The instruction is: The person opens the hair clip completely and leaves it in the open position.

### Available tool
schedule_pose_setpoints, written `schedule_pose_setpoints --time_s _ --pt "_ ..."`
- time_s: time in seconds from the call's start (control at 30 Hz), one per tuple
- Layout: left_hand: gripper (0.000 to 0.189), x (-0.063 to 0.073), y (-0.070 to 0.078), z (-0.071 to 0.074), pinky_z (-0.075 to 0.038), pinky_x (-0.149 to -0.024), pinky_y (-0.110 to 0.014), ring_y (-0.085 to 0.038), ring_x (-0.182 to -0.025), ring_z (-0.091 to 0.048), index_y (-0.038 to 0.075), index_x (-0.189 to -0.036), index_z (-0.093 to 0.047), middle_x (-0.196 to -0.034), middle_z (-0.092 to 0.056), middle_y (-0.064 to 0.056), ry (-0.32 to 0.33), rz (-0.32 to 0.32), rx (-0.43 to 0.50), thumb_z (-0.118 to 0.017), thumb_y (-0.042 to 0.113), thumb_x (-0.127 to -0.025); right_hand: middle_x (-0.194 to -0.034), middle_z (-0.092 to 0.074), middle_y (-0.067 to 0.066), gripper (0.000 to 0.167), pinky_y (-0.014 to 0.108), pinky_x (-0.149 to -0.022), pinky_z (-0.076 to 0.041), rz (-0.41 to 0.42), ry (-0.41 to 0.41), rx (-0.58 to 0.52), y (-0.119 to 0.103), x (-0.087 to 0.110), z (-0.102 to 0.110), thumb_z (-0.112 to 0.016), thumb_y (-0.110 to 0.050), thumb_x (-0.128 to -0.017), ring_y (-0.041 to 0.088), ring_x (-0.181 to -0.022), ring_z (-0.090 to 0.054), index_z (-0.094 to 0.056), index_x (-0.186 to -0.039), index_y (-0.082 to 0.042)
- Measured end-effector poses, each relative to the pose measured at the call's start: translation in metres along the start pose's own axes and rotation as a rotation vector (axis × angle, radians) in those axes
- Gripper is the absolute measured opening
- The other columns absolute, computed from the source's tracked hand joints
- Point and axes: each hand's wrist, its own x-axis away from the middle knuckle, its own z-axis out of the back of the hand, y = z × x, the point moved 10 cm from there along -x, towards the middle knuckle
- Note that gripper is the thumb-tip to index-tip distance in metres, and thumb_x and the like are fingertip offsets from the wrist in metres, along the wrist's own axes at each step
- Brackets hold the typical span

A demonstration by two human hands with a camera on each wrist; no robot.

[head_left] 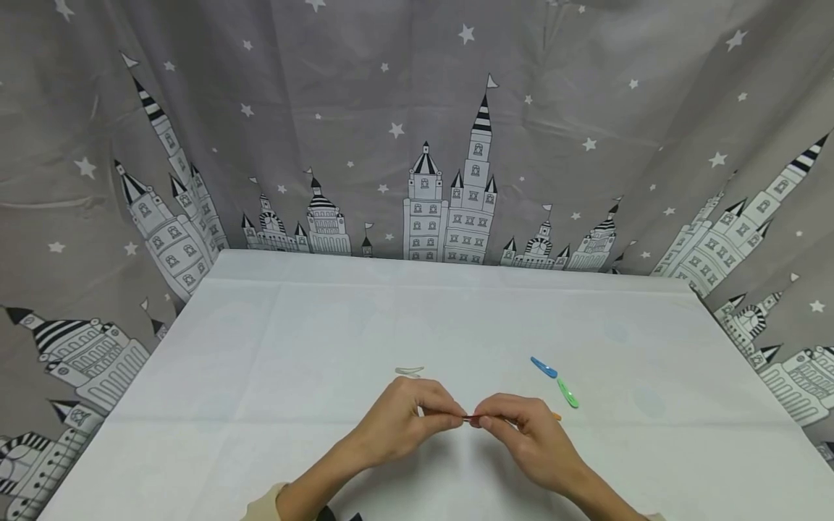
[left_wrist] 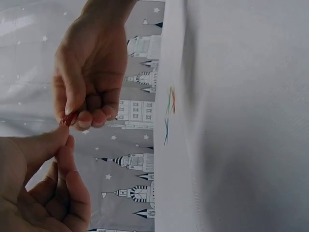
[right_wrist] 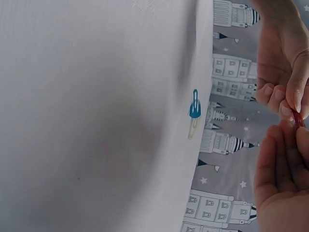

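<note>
Both hands meet over the white table, pinching a small red snap hair clip (head_left: 474,419) between them. My left hand (head_left: 405,423) holds one end with thumb and fingertips. The other end is between the thumb and forefinger of my right hand (head_left: 531,438). Fingertips cover much of the clip, though its red strips (left_wrist: 71,117) show in the left wrist view. Beyond the left hand lies a pale hair clip (head_left: 409,370). Past the right hand are a blue hair clip (head_left: 544,367), a green one (head_left: 567,393) and an orange one (head_left: 557,417), mostly hidden by that hand.
A white cloth covers the table (head_left: 313,333). Behind and around it hangs a grey curtain (head_left: 352,94) printed with castles and stars. In the right wrist view, a blue clip (right_wrist: 195,110) appears beside a pale clip (right_wrist: 191,132).
</note>
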Motion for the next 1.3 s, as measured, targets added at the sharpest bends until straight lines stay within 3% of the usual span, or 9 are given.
schedule_pose_setpoints --time_s 0.5,0.73,1.0,1.13,1.3 --pt "0.008 0.001 -0.002 0.002 -0.050 -0.067 -0.025 -0.003 -0.074 -0.059 0.015 -0.093 -0.080 -0.085 -0.069 0.017 -0.004 0.016 -0.069 -0.075 0.011 -0.087 -0.097 -0.071 0.005 0.017 0.031 -0.081 -0.052 -0.014 0.015 0.011 0.003 0.001 -0.002 -0.058 -0.002 -0.098 0.020 -0.090 -0.067 -0.074 -0.099 -0.008" --pt "0.011 0.000 -0.006 0.003 -0.051 -0.071 -0.026 -0.001 -0.075 -0.058 0.015 -0.097 -0.078 -0.089 -0.071 0.013 0.005 0.019 -0.136 -0.078 0.014 -0.086 -0.098 -0.072 0.000 0.015 0.030 -0.081 -0.051 -0.121 0.049 0.048 0.016 0.001 0.001 -0.060 -0.010 -0.098 0.018 -0.092 -0.066 -0.075 -0.100 -0.014" --pt "0.012 -0.001 -0.012 0.011 -0.051 -0.072 -0.027 -0.002 -0.077 -0.059 0.015 -0.097 -0.078 -0.091 -0.070 0.012 0.074 0.051 -0.205 -0.078 0.013 -0.085 -0.102 -0.069 -0.004 0.014 0.034 -0.085 -0.052 -0.238 0.124 0.054 0.031 -0.005 0.004 -0.068 -0.009 -0.093 0.014 -0.092 -0.066 -0.071 -0.107 -0.011" --pt "0.012 -0.001 -0.014 0.014 -0.051 -0.072 -0.027 -0.003 -0.078 -0.060 0.014 -0.097 -0.077 -0.092 -0.072 0.006 0.083 0.055 -0.200 -0.078 0.012 -0.085 -0.095 -0.070 -0.001 0.008 0.032 -0.082 -0.052 -0.215 0.144 0.075 0.030 -0.008 0.003 -0.069 -0.006 -0.092 0.012 -0.087 -0.065 -0.072 -0.097 -0.011" --pt "0.014 0.000 -0.016 0.018 -0.053 -0.076 -0.034 -0.010 -0.085 -0.062 0.012 -0.099 -0.077 -0.096 -0.071 0.009 0.095 0.061 -0.226 -0.078 0.012 -0.085 -0.088 -0.070 -0.003 0.011 0.029 -0.077 -0.052 -0.144 0.160 0.093 0.026 -0.012 0.002 -0.070 0.000 -0.089 0.012 -0.083 -0.063 -0.074 -0.091 -0.010"
